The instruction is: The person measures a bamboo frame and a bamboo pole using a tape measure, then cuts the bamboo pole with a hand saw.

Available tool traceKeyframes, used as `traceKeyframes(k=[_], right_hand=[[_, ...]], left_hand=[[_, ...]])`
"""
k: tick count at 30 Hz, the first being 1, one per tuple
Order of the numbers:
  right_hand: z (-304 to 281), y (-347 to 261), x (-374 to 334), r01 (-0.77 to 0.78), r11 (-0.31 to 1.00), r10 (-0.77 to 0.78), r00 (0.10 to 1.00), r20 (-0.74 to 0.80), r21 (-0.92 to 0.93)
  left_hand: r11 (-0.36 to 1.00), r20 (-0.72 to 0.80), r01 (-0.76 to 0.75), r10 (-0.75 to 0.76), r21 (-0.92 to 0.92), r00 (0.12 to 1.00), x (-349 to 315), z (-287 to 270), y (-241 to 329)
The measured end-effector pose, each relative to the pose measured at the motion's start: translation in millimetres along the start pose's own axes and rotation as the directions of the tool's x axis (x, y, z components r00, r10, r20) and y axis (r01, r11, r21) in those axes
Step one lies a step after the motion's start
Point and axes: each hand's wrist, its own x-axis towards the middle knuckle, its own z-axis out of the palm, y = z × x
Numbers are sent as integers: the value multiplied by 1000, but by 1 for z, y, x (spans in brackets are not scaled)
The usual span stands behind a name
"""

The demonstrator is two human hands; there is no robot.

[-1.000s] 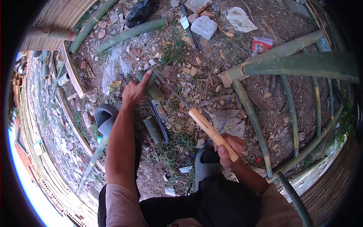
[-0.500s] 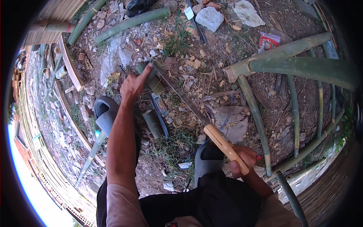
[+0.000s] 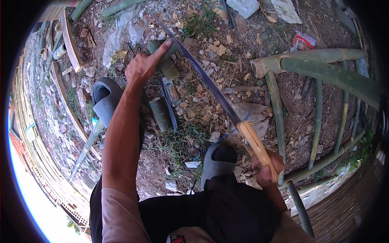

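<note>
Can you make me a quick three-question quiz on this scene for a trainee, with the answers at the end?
1. Which hand holds the saw?
2. True or false: the saw's handle is black.
3. The left hand holds: (a) a white rock, (b) a green bamboo piece, (c) a red packet.

Key:
1. The right hand.
2. False; it is light tan.
3. b.

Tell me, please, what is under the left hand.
Green bamboo shows on both sides of the thumb of the left hand. The part directly beneath the thumb is covered, and what lies under the palm cannot be seen.
</note>
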Motion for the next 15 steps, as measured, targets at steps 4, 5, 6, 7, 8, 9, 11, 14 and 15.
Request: traceKeyframes(k=[4, 5, 6, 7, 8, 9, 11, 14, 15], right_hand=[[2, -9, 4, -40, 999, 40, 999, -8, 20], [17, 3, 24, 24, 998, -23, 1000, -11, 58], [34, 18, 41, 10, 999, -9, 1000, -14, 38], [42, 26, 52, 0, 1000, 0, 1000, -11, 18], [39, 26, 51, 3, 1000, -3, 1000, -1, 16], [34, 26, 49, -16, 998, 17, 999, -27, 65], [18, 11, 32, -35, 999, 35, 999, -14, 22], [-4, -7, 3, -85, 995, 86, 996, -12, 56], [-4, -6, 3, -117, 989, 118, 993, -4, 95]], left_hand=[[1000, -50, -22, 22, 0, 999, 0, 7, -1], [998, -49, -56, 56, 0, 997, 0, 9, -1], [999, -48, -51, 51, -2, 998, 1, 11, -4], [999, -57, -41, 41, 2, 998, 1, 11, -5], [1000, -66, -30, 30, 5, 997, 1, 10, -5], [997, -150, -53, 60, 47, 987, 8, 21, -11], [992, -180, -97, 110, 81, 978, 21, 31, -30], [982, -224, -126, 156, 143, 962, 1, 20, -22], [975, -229, -111, 155, 194, 961, 16, 26, -30]])
